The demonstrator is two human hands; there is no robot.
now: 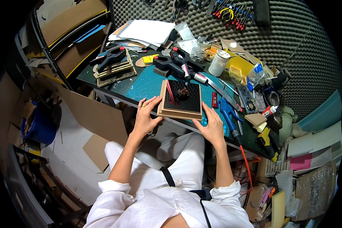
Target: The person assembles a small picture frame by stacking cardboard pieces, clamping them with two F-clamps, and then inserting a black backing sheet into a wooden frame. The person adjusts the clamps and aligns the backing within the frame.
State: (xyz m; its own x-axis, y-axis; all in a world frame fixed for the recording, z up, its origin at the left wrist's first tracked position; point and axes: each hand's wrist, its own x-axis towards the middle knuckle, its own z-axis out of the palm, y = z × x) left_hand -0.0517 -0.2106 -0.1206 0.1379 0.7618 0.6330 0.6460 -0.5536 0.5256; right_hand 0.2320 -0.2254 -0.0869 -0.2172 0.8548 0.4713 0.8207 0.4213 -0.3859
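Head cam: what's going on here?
A person seated at a cluttered workbench has both bare hands on a square wooden tray lined with black foam, near the bench's front edge on a green cutting mat. The left hand rests at its left side, the right hand at its near right corner. A small dark object sits on the foam. Black spring clamps lie just behind.

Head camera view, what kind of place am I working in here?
Most likely a small craft or model-making workshop. A green cutting mat covers the bench, black spring clamps lie on it, and pliers and screwdrivers hang on the foam-lined wall. Both hands steady a wooden tray at the bench edge.
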